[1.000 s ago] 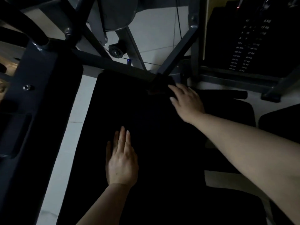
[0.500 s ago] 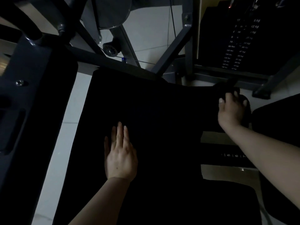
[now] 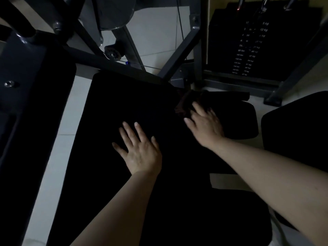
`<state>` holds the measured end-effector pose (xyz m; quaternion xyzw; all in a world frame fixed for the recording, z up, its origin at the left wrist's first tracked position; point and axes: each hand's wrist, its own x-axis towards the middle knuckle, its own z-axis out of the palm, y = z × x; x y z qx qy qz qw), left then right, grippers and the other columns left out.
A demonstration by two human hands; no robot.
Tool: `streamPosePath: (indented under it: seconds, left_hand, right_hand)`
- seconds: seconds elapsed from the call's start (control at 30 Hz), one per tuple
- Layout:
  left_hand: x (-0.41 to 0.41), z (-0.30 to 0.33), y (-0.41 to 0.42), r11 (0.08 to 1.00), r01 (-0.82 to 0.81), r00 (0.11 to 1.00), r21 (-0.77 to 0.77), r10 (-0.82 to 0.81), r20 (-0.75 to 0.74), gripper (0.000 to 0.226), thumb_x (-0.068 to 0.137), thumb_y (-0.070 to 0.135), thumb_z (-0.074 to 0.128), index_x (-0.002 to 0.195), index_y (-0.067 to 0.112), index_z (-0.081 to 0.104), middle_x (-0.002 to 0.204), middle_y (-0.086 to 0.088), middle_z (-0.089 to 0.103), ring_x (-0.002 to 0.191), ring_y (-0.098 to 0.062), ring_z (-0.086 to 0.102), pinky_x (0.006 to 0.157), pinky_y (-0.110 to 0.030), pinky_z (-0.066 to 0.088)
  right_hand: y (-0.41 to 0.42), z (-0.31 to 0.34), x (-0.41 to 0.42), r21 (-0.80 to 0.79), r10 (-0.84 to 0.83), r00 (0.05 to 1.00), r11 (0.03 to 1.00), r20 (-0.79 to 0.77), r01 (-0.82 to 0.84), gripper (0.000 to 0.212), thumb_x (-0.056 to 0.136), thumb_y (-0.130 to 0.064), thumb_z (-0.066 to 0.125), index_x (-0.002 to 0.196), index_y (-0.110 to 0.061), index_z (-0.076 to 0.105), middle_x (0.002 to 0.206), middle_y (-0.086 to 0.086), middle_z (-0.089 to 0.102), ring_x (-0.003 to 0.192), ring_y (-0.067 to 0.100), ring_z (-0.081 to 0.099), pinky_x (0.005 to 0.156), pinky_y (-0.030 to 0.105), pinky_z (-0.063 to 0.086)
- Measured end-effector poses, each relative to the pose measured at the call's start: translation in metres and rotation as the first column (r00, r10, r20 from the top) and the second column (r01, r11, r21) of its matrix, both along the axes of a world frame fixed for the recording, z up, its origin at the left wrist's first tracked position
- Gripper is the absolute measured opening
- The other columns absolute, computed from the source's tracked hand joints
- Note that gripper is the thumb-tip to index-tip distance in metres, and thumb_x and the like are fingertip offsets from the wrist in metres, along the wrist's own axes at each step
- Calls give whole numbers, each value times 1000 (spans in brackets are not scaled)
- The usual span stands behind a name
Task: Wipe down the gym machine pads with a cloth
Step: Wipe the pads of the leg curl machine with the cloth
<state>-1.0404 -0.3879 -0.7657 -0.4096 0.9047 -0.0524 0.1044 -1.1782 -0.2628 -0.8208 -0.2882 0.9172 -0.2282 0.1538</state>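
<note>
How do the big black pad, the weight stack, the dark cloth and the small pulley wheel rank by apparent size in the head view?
1. big black pad
2. weight stack, farther away, so true size unsure
3. dark cloth, partly under the right hand
4. pulley wheel

Both forearms bare, no sleeves; left hand ringless.

Dim light lying over whole room. Pale tiled floor showing between dark metal frame bars. Small pulley wheel sitting near thin cable running across floor gap. Black weight stack standing at upper right, faint kg numbers showing. Steel guide rods catching glint above stack.
</note>
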Motion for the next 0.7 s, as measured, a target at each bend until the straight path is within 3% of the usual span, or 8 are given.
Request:
streamPosePath:
  seconds: [0.13, 0.23, 0.33, 0.47, 0.6, 0.7]
  left_hand:
    - [3, -2, -3, 990, 142, 990, -2, -142, -27, 63, 98, 40, 10, 151, 9, -9, 157, -10, -22, 144, -24, -22, 117, -47, -10]
    - [2, -2, -4, 970, 241, 969, 25, -240, -58, 60, 99, 36, 9, 150, 11, -10, 157, -7, -23, 143, -20, -23, 117, -41, -13]
    - [2, 1, -6, 970, 241, 970, 26, -239, -51, 58, 100, 36, 9, 150, 13, -11, 157, -6, -22, 144, -20, -22, 118, -40, -12]
    - [-1, -2, -6, 972, 233, 972, 22, -232, -44, 60, 99, 40, 6, 149, 14, -14, 157, -6, -23, 144, -20, -22, 116, -40, -12]
    - [-1, -4, -5, 973, 229, 973, 3, -229, -32, 62, 99, 42, 7, 149, 14, -13, 157, -7, -22, 145, -22, -20, 115, -41, -11]
    - [-3, -5, -5, 972, 237, 971, 2, -237, -22, 63, 99, 43, 10, 151, 14, -8, 158, -7, -18, 146, -23, -16, 117, -43, -6]
  right_hand:
    - [40, -16, -25, -19, -128, 992, 992, -15, 127, 44, 101, -36, 32, 115, -6, 60, 158, 2, 21, 135, 38, 33, 112, 38, 22]
    - [51, -22, -32, -2, -279, 960, 960, 3, 279, 42, 102, -32, 31, 102, -1, 58, 158, 1, 20, 134, 38, 32, 107, 39, 26]
    - [64, -35, -48, -21, -484, 873, 874, 52, 486, 42, 103, -29, 32, 107, 6, 55, 156, 10, 23, 132, 39, 33, 106, 38, 29]
    - [76, -37, -64, 20, -712, 689, 697, 137, 717, 47, 104, -28, 30, 122, 12, 48, 148, 22, 28, 129, 40, 36, 107, 35, 28]
    - [65, -33, -40, -26, -711, 697, 698, 98, 716, 43, 104, -24, 29, 130, 7, 45, 156, 14, 21, 136, 34, 32, 109, 32, 25]
    - [59, -26, -5, -9, -643, 761, 763, 86, 646, 38, 102, -16, 32, 129, 5, 48, 155, 16, 23, 139, 32, 27, 112, 34, 23]
